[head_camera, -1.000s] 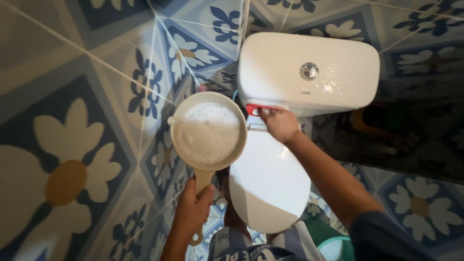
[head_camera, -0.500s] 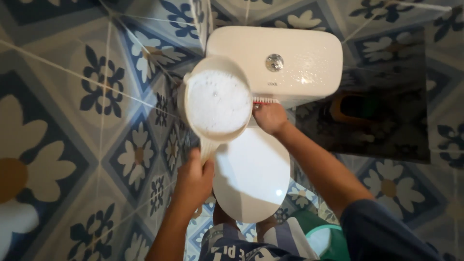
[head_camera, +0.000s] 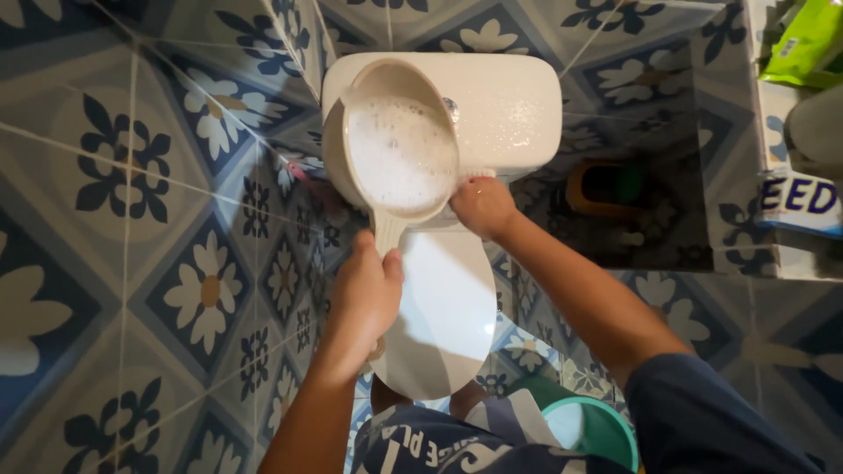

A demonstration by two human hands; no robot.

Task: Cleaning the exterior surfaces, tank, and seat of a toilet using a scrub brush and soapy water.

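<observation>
Cream plastic, round and handled: the dipper (head_camera: 399, 149) is full of foamy white water and hangs above the left part of the toilet tank lid (head_camera: 509, 105), its bowl tilted a little toward the tank. Its handle runs straight down from the bowl toward the person, so the long axis lies from the tank's front edge back toward the body, and the bowl sits directly ahead of the left hand (head_camera: 364, 294). That hand's fingers are clamped round the lower handle, thumb on top.

Just to the right of the bowl, the right hand (head_camera: 481, 206) is at the tank's front edge, fingers curled together over a small brush (head_camera: 479, 174) of which only a strip of pale bristles shows; the rest is hidden under the hand. The right hand lies nearer the tank, while the left alone carries the dipper. The two hands are close but not touching, with the dipper's rim just beside the right knuckles.

Below them the closed white toilet seat lid (head_camera: 443, 307) stretches toward the person. A green bucket (head_camera: 588, 430) stands on the floor by the toilet's near right side. Blue and white flower tiles (head_camera: 176, 219) cover the floor, and an orange and green thing lies in shadow right of the tank, too dim to identify.
</observation>
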